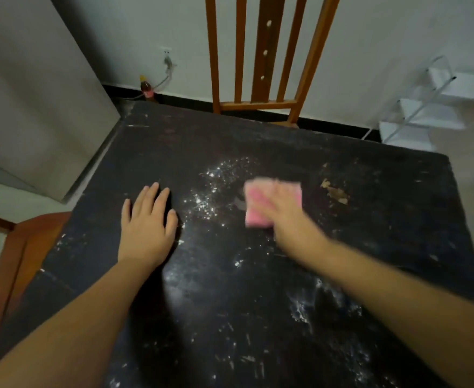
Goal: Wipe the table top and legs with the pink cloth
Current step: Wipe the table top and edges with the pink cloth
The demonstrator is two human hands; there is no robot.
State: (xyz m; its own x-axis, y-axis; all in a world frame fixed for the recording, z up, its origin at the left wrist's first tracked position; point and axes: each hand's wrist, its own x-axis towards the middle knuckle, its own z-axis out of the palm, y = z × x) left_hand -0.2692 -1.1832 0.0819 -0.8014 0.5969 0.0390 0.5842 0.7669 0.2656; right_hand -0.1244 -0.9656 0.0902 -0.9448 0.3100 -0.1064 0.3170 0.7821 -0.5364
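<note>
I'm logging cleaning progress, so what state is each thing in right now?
Table top: dark, scuffed, white specks across it, tan chipped patch at right.
Pink cloth: folded, flat on the table, under the right hand.
Right hand: pressing the cloth, motion-blurred.
Left hand: flat on the table, fingers spread.

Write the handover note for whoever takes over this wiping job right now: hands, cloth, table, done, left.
Left hand: flat on the black table top, fingers straight, holding nothing.
Right hand: pressing the pink cloth onto the table top right of centre; it is motion-blurred, so the exact grip is unclear.
Done: cannot tell which parts have been wiped.
Left: white specks left of the cloth, more white smears near the front edge, and tan scraps to the cloth's right. Table legs are out of view.
</note>
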